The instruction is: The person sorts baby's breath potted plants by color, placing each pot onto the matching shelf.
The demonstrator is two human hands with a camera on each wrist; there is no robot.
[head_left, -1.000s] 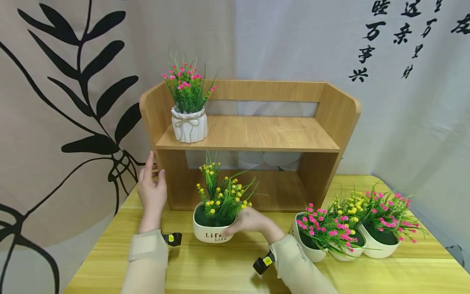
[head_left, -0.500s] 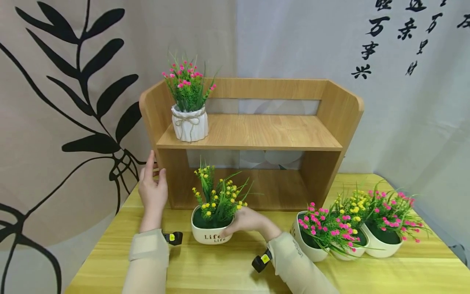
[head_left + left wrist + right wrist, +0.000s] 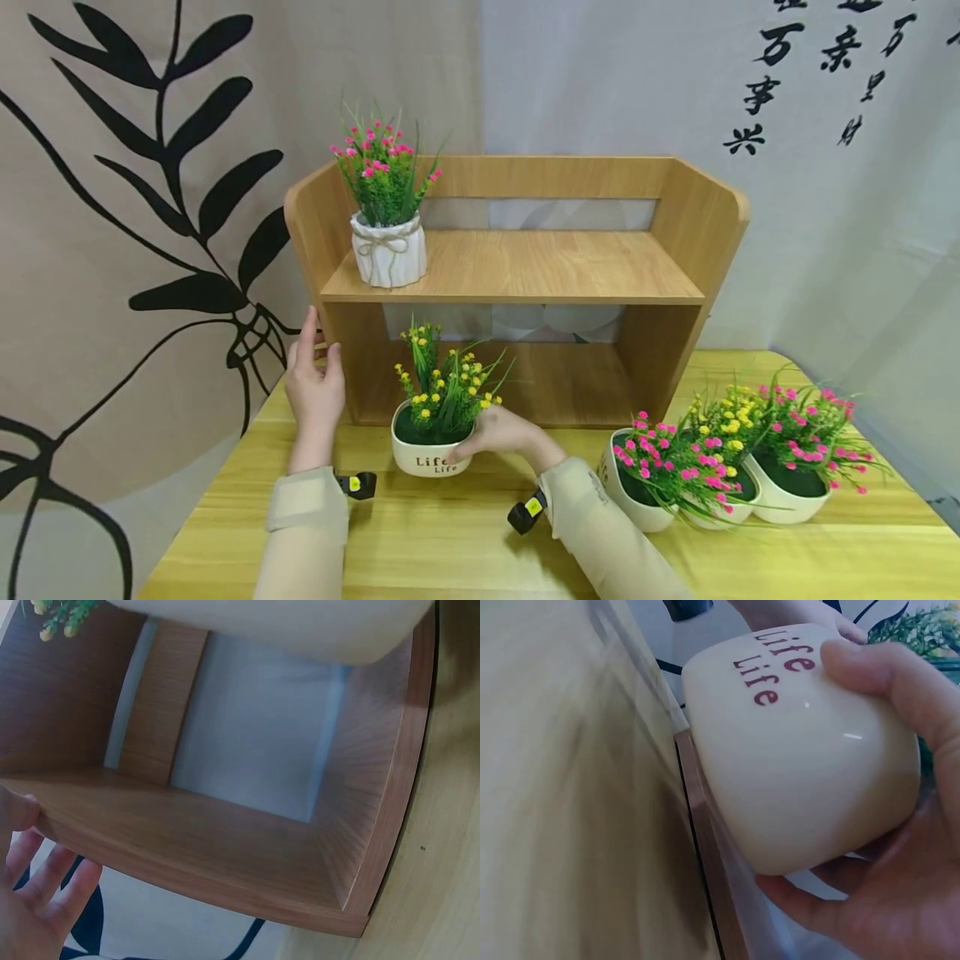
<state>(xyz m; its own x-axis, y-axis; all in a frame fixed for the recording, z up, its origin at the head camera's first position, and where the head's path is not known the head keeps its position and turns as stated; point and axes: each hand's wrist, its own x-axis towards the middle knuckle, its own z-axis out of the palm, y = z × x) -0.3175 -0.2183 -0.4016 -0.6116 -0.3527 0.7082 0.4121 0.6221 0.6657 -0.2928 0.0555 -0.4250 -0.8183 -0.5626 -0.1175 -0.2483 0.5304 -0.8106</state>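
The left hand [image 3: 315, 390] pinches the side of the shelf [image 3: 517, 271]; the right hand [image 3: 508, 437] grips the cream, red-lettered, yellow-flowered pot [image 3: 422, 459] in front. My right wrist feed shows fingers [image 3: 804, 904] the head view hides.

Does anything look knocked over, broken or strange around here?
Nothing stands out. The yellow-flowered pot in the right hand shows no visible crack, the string-tied pot stands upright on the shelf, and the three pots on the table crowd together with leaves overlapping, but none has tipped.
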